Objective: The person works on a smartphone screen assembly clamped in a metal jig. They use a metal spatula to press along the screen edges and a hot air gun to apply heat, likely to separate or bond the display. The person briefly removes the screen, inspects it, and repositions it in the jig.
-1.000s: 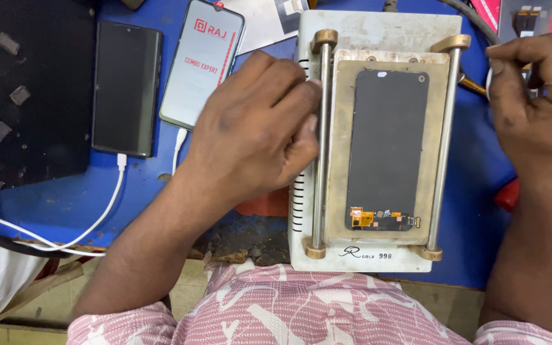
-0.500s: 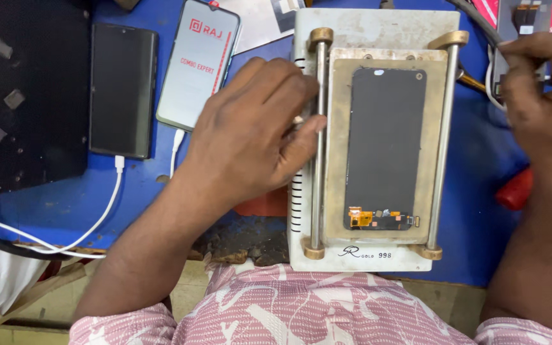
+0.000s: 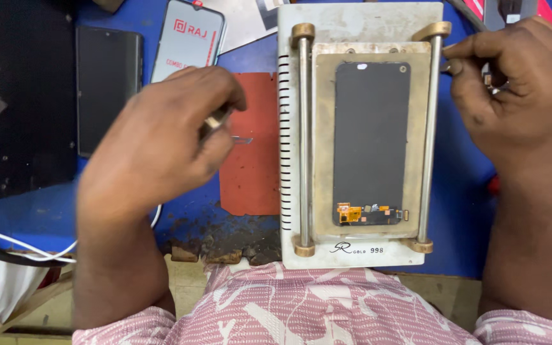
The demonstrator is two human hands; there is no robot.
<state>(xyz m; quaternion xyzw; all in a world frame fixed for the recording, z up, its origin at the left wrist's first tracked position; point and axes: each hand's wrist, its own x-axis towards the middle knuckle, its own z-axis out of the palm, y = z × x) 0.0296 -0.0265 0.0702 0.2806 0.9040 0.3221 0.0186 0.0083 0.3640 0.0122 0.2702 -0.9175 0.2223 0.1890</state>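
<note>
Head view: the left hand pinches a small metal tool over the red mat. The right hand, fingers closed on something unclear, rests at the separator plate's right edge, beside the phone screen lying centred on it.

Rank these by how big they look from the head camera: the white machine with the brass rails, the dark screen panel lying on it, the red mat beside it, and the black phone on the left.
1. White machine
2. Dark screen panel
3. Red mat and black phone: unsure, the left hand covers part of both.
</note>
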